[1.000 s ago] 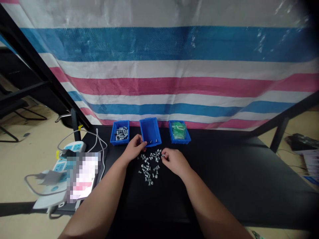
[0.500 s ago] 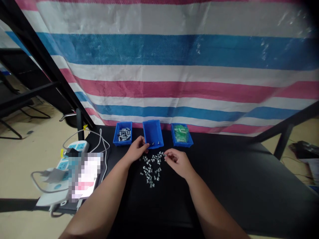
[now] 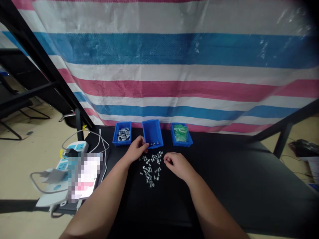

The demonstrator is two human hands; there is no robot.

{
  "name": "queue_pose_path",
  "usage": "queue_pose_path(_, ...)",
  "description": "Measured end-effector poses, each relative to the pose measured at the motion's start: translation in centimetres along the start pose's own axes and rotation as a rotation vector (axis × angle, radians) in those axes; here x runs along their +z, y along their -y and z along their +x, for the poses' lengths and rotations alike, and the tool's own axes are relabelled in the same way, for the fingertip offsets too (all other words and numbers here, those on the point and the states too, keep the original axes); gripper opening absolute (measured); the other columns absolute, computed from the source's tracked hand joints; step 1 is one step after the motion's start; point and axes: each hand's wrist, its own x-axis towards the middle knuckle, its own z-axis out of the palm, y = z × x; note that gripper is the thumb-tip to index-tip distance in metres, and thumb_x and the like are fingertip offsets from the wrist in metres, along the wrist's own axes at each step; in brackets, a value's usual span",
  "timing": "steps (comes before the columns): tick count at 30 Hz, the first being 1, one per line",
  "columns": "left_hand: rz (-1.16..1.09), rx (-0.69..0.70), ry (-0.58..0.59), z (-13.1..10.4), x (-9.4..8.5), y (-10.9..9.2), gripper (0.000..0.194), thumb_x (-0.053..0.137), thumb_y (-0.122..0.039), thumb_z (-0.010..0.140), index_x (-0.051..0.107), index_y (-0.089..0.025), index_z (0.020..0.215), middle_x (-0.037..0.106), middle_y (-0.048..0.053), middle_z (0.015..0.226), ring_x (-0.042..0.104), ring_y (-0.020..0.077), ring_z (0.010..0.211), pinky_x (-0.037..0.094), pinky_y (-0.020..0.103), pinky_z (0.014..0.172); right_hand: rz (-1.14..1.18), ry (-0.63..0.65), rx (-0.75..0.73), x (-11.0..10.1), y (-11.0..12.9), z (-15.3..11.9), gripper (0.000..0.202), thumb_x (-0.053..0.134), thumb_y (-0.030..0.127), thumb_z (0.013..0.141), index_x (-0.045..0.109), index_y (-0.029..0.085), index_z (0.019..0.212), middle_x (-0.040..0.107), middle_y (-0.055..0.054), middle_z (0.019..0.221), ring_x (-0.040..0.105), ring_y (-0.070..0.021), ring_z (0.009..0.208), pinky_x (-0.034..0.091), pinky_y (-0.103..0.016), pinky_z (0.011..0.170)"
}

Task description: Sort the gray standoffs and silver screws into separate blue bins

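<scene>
My left hand (image 3: 137,148) grips the near left corner of the middle blue bin (image 3: 151,130), thumb at its rim. That bin is tilted toward me, with a few small screws at its near end. Several silver screws (image 3: 149,170) lie scattered on the black table just in front of it. To the right of the pile is my right hand (image 3: 174,161), its fingers curled and pressed together; whatever they may hold is hidden.
A blue bin of metal pieces (image 3: 122,133) stands on the left, and another with a green bag (image 3: 181,133) on the right. A power strip (image 3: 63,166), cables and a pixelated phone (image 3: 87,176) lie at the left edge. A striped sheet (image 3: 174,73) hangs behind.
My right hand's fingers have curled inward, and the screw seen at its fingertips no longer shows. More screws show inside the middle bin. My left hand stays at its corner.
</scene>
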Motion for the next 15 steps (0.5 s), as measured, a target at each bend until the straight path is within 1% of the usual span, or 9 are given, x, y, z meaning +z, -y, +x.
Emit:
queue_pose_path(3, 0.001, -0.007, -0.002, -0.09, 0.02, -0.19, 0.035, 0.071, -0.041, 0.084, 0.044, -0.019, 0.088, 0.054, -0.004, 0.076, 0.061, 0.0104, 0.058, 0.051, 0.024, 0.06, -0.048, 0.023, 0.039, -0.4, 0.42, -0.22, 0.01, 0.059, 0.015, 0.088, 0.066, 0.022, 0.086, 0.066, -0.001, 0.08, 0.061, -0.0163, 0.074, 0.042, -0.028, 0.068)
queue_pose_path(5, -0.001, -0.011, 0.0, -0.11, 0.04, -0.29, 0.035, 0.07, -0.041, 0.084, 0.043, -0.019, 0.088, 0.053, -0.004, 0.076, 0.061, 0.0104, 0.059, 0.051, 0.025, 0.06, -0.036, 0.029, 0.042, -0.66, 0.56, -0.37, 0.01, 0.057, 0.017, 0.09, 0.066, 0.022, 0.086, 0.068, -0.002, 0.082, 0.062, -0.0166, 0.074, 0.042, -0.028, 0.068)
queue_pose_path(9, 0.006, -0.003, 0.001, 0.0, 0.04, -0.25, 0.033, 0.069, -0.04, 0.086, 0.043, -0.019, 0.088, 0.052, -0.004, 0.076, 0.061, 0.0104, 0.058, 0.051, 0.025, 0.059, 0.135, -0.026, 0.019, -0.82, 0.36, -0.44, 0.012, 0.056, 0.022, 0.093, 0.068, 0.022, 0.09, 0.067, 0.0, 0.078, 0.061, -0.0146, 0.068, 0.044, -0.026, 0.065)
queue_pose_path(11, 0.002, 0.0, 0.002, 0.06, 0.03, -0.17, 0.033, 0.069, -0.04, 0.086, 0.043, -0.019, 0.088, 0.052, -0.004, 0.076, 0.06, 0.0103, 0.058, 0.05, 0.025, 0.059, 0.217, -0.047, 0.019, -0.66, 0.13, -0.4, 0.013, 0.057, 0.024, 0.092, 0.069, 0.022, 0.089, 0.067, 0.0, 0.077, 0.061, -0.0142, 0.066, 0.045, -0.026, 0.063)
queue_pose_path(15, -0.005, -0.006, 0.002, 0.06, 0.03, -0.15, 0.035, 0.07, -0.041, 0.085, 0.043, -0.019, 0.088, 0.052, -0.004, 0.076, 0.061, 0.0108, 0.058, 0.051, 0.025, 0.058, 0.239, 0.007, 0.029, -0.02, -0.07, -0.38, 0.009, 0.062, 0.023, 0.088, 0.069, 0.021, 0.083, 0.065, 0.0, 0.073, 0.058, -0.0131, 0.061, 0.044, -0.024, 0.058)
